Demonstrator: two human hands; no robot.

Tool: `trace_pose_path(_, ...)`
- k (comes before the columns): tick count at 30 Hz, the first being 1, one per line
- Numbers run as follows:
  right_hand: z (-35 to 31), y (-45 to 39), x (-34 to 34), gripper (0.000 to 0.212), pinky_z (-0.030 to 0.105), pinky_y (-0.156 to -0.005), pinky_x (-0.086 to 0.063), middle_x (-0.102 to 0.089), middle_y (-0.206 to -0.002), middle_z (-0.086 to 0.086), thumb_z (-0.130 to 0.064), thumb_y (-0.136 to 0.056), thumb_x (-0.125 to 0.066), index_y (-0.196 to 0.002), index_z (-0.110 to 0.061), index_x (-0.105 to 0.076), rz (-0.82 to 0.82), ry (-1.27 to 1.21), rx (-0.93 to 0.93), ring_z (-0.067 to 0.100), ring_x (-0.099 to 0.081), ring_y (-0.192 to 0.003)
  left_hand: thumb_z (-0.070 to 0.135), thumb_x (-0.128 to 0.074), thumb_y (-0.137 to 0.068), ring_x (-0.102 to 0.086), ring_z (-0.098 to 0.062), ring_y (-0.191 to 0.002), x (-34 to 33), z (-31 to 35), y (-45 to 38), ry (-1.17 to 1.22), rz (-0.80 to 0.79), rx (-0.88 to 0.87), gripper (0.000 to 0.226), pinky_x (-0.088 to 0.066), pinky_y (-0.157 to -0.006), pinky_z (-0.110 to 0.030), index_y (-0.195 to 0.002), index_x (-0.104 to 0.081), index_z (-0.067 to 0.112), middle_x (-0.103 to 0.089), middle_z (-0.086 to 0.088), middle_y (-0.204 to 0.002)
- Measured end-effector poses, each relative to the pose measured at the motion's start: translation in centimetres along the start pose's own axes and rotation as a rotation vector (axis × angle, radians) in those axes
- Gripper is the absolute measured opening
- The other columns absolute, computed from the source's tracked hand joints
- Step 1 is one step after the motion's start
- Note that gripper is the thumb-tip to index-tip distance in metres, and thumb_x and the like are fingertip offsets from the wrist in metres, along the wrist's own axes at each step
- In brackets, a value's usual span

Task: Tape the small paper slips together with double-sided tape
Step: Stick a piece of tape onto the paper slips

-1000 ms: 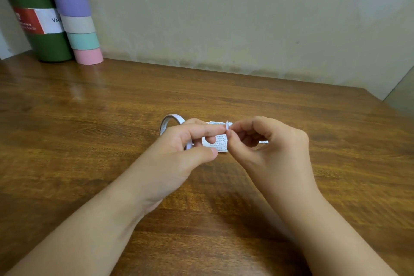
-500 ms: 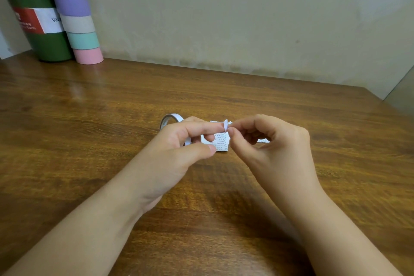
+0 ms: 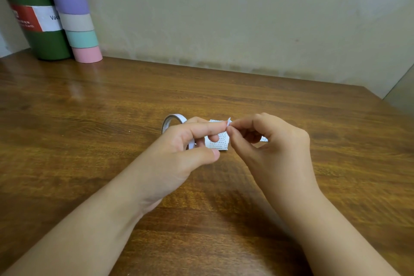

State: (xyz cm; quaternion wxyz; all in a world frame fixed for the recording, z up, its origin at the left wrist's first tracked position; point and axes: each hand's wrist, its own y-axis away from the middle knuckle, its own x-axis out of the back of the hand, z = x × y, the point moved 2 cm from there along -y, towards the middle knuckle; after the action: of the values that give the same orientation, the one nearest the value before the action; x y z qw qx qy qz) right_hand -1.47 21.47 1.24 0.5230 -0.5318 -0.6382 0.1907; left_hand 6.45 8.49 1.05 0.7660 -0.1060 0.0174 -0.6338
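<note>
While both hands work above the counter [image 3: 313, 141] | left hand [image 3: 179, 154] and right hand [image 3: 275, 148] each pinch 1 tape scrap [image 3: 228, 122] | paper slips [image 3: 218, 141] lie beneath, tape roll [image 3: 172, 120] beside | risk: liner tears, adhesive folds onto itself.

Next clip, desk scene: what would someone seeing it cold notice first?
Mid-table, the left hand and right hand meet fingertip to fingertip, pinching a tiny white scrap between them. Just behind them on the wooden table lie printed paper slips and a white tape roll. At far left against the wall stand a green bottle and a pastel-striped tube.
</note>
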Motion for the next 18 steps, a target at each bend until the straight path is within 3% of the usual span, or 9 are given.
trace_pose_path(18, -0.17, -0.32, 0.33, 0.005, 0.016, -0.061, -0.047, -0.063, -0.065, -0.016, -0.014, -0.073, -0.068, -0.075, -0.017, -0.072, -0.07, -0.115, -0.091, 0.003, -0.058, -0.064, 0.016, -0.057, -0.068, -0.046, 0.001, -0.073, 0.45, 0.03, -0.12, 0.025, 0.029, -0.004, 0.036, -0.037, -0.064, -0.005, -0.098, -0.075, 0.026, -0.053, 0.014, -0.08)
